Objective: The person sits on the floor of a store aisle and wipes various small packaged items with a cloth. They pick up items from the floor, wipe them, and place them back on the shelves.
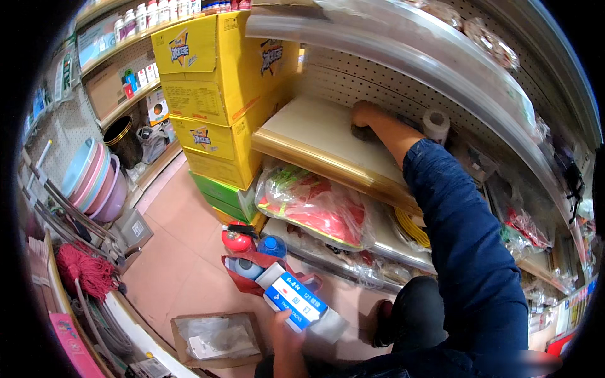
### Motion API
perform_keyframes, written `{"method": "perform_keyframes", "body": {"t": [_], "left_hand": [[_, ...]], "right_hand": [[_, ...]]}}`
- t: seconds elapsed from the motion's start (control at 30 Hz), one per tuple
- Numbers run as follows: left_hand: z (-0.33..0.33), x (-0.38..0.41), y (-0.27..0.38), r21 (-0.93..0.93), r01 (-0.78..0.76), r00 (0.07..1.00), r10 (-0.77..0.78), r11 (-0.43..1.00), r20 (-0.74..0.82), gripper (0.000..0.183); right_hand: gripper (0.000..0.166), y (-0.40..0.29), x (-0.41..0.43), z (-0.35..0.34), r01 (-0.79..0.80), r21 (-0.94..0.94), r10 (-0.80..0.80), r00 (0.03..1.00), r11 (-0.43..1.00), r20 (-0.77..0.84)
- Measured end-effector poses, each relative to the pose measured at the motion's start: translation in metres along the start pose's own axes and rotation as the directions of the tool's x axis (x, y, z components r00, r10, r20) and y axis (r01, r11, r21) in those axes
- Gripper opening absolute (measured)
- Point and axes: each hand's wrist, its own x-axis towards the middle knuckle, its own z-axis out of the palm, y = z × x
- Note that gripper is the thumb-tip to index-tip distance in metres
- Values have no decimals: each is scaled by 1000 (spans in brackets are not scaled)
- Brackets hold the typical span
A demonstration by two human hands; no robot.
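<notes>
My left hand (287,325) grips the near end of a blue and white cardboard box (296,300) that bears writing. The box is held above the floor, over the edge of a red bag (243,280). My right arm, in a dark blue sleeve, reaches across to a white metal shelf (316,120) with a gold-coloured front edge. On that shelf, near the perforated back panel, my right hand (365,113) is closed over a dark bunched thing (365,133), apparently a cloth. Its underside and my fingertips are hidden.
Stacked yellow cartons (194,94) stand left of the shelf. A paper roll (435,124) is beyond my right forearm. Below are a plastic-wrapped red item (321,208), a fire extinguisher (237,240) and a blue-capped bottle (272,246). An open cardboard tray (177,338) lies on the floor.
</notes>
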Motion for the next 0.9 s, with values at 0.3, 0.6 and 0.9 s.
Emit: {"method": "perform_keyframes", "body": {"t": [0.3,0.6,0.9], "left_hand": [[1,1,13,45,-31,992,36,998,-120,52],[-11,10,13,61,-12,996,17,998,-83,50],[-8,14,-3,-48,-19,995,24,999,94,45]], "right_hand": [[27,-57,128,13,53,39,-39,954,998,-297],[47,-97,74,-7,618,498,-144,703,608,-697],[68,-5,-79,-27,190,335,-281,927,923,248]]}}
